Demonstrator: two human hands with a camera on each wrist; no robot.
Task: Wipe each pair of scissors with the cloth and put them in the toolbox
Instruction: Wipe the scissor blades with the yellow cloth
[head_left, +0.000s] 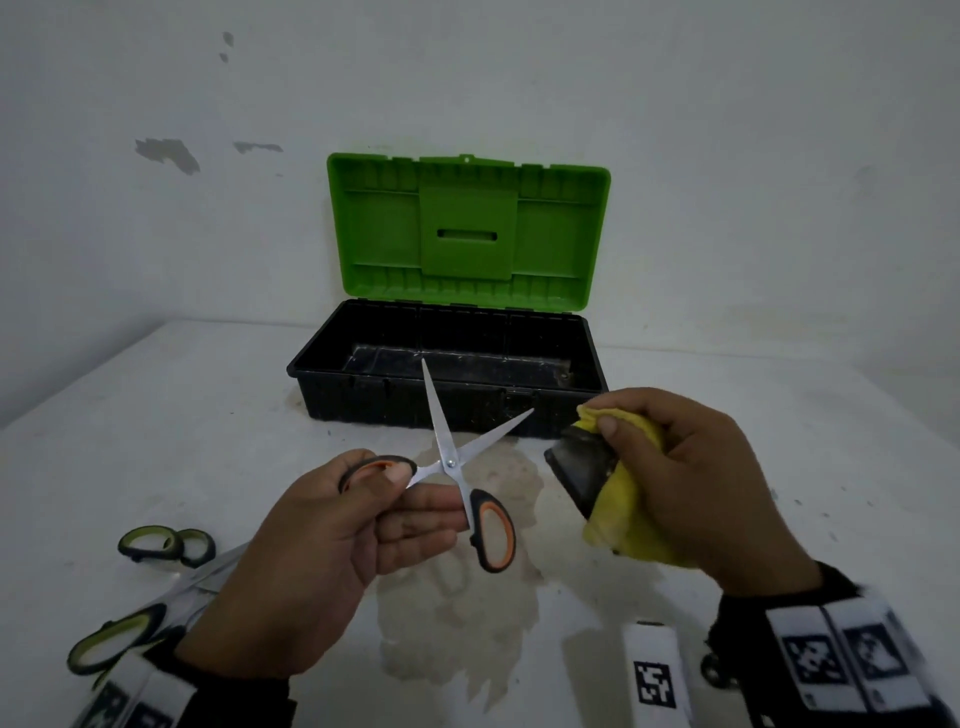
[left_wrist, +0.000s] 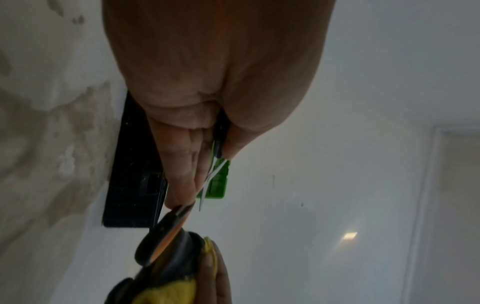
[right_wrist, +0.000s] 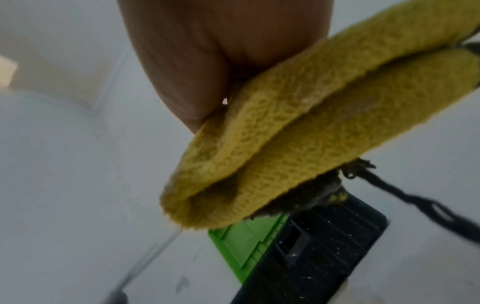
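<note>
Orange-handled scissors (head_left: 457, 467), blades spread for wiping, sit at frame centre pinched in your left hand (head_left: 322, 540), while your right hand (head_left: 696, 483) clutches the yellow cloth (head_left: 628, 519) below the open toolbox (head_left: 447, 384).

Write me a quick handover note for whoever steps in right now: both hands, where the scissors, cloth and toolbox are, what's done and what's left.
Left hand: holds the orange-handled scissors by one handle loop, blades spread open, above the table.
Right hand: grips the folded yellow cloth, clear of the blades.
Toolbox: on the table against the wall, green lid up; no scissors visible inside.
Two green-handled scissors lie on the table at the near left, partly hidden by the left arm.
Done: nothing stowed yet.
Left: wipe the orange pair, box it, then wipe and box the green pairs.
</note>
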